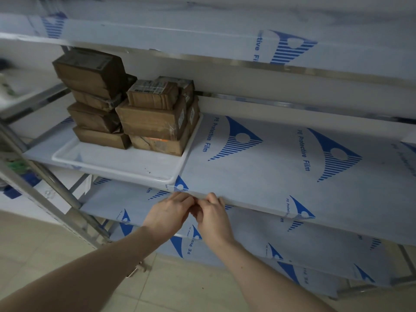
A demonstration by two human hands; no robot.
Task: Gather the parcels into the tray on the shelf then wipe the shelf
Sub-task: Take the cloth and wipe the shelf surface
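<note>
Both hands meet at the shelf's front edge. My left hand (171, 210) and right hand (211, 213) have curled fingers touching; whether they pinch anything I cannot tell. No cloth visible. The parcels (126, 104) sit stacked in two columns in the tray (112, 161) at the shelf's (258, 172) left end, gathered to free the surface for wiping. Their long axes run roughly along the shelf's length.

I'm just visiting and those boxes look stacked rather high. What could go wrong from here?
The brown parcels sit piled several high at the back of the white tray, so a knock while wiping might topple them. Both hands, left and right, are at the shelf's front edge, fingers curled on its lip; tugging there could peel the protective film or jolt the shelf.
</note>
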